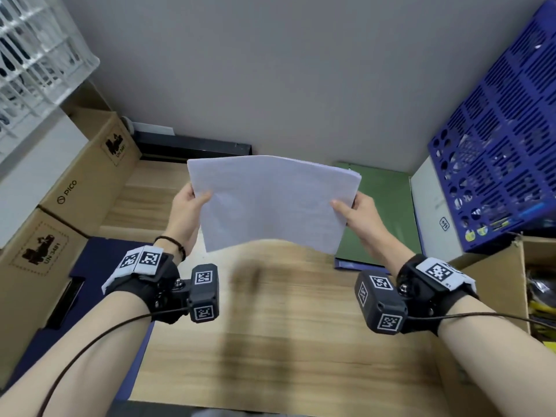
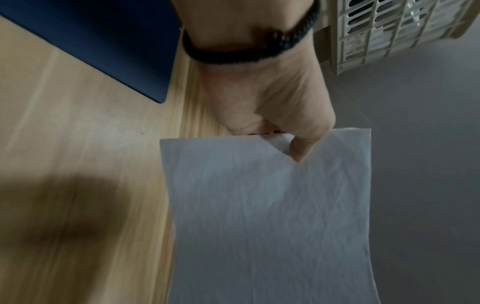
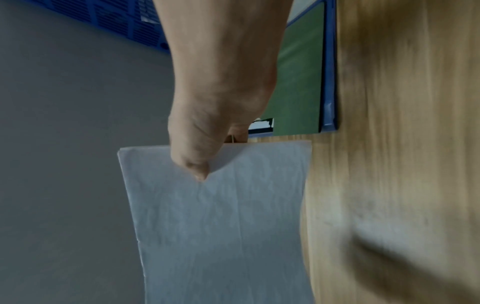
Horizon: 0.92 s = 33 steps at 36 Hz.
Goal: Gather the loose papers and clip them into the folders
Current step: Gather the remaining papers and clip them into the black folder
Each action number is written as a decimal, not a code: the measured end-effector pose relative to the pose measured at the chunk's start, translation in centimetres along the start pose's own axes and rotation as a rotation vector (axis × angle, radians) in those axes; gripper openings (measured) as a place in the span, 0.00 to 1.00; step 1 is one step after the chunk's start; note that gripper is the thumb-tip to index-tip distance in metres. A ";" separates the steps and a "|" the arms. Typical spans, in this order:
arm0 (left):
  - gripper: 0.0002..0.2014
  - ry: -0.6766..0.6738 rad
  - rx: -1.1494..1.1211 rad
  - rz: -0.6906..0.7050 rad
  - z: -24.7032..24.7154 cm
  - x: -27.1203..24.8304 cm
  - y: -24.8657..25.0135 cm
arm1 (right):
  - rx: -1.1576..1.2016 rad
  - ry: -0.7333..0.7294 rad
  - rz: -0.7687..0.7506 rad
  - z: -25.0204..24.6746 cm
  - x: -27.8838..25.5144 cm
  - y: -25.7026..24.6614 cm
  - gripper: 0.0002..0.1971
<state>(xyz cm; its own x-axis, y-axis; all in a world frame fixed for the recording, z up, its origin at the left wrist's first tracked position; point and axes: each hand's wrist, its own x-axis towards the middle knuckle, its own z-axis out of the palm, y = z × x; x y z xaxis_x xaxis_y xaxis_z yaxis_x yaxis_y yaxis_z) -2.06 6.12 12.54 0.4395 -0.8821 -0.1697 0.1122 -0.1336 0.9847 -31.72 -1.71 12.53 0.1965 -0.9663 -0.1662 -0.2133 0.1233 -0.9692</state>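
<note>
A stack of white papers (image 1: 272, 203) hangs in the air above the wooden table (image 1: 285, 326), held by both short edges. My left hand (image 1: 192, 203) pinches the left edge, thumb on top, and in the left wrist view the papers (image 2: 272, 216) sit under the thumb of that left hand (image 2: 270, 115). My right hand (image 1: 353, 210) pinches the right edge the same way; the right wrist view shows the papers (image 3: 221, 226) gripped by the right hand (image 3: 215, 123). A green folder (image 1: 382, 218) lies flat at the right, over a blue folder (image 3: 330, 82). A dark blue folder (image 1: 90, 281) lies at the left.
Cardboard boxes (image 1: 66, 212) line the left side, with a white lattice crate (image 1: 33, 49) above them. A blue perforated crate (image 1: 496, 145) and a white box (image 1: 433, 212) stand at the right, beside an open cardboard box (image 1: 535, 284). A grey wall closes off the back.
</note>
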 end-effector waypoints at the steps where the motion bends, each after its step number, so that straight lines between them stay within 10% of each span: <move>1: 0.14 0.020 -0.018 0.014 0.1 0.1 0.1 | 0.004 0.007 -0.017 0.2 0.0 -0.2 0.12; 12: 0.17 0.016 0.242 -0.288 -1.6 -0.5 -6.5 | -0.158 -0.297 0.243 1.2 -2.7 4.5 0.10; 18: 0.15 0.061 0.316 -0.263 -1.0 0.6 -5.1 | -0.276 -0.220 0.199 1.2 -1.2 3.2 0.11; 26: 0.56 0.132 0.380 -0.317 1.0 1.3 -4.0 | 0.127 0.034 0.257 1.4 0.7 1.4 0.16; 30: 0.22 -0.179 -0.084 -0.378 3.0 -0.6 -2.8 | 0.340 0.030 0.256 2.3 0.3 0.2 0.17; 33: 0.19 -0.324 -0.267 -0.356 4.4 -2.0 -1.4 | 0.416 -0.007 0.278 2.9 -0.2 0.2 0.15</move>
<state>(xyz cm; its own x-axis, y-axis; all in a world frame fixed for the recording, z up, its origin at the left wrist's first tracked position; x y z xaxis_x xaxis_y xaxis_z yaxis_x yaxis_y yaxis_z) -6.99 6.06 11.65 0.0405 -0.9029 -0.4279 0.4442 -0.3673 0.8172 -29.05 -0.83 11.81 0.1930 -0.8828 -0.4283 0.1409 0.4569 -0.8783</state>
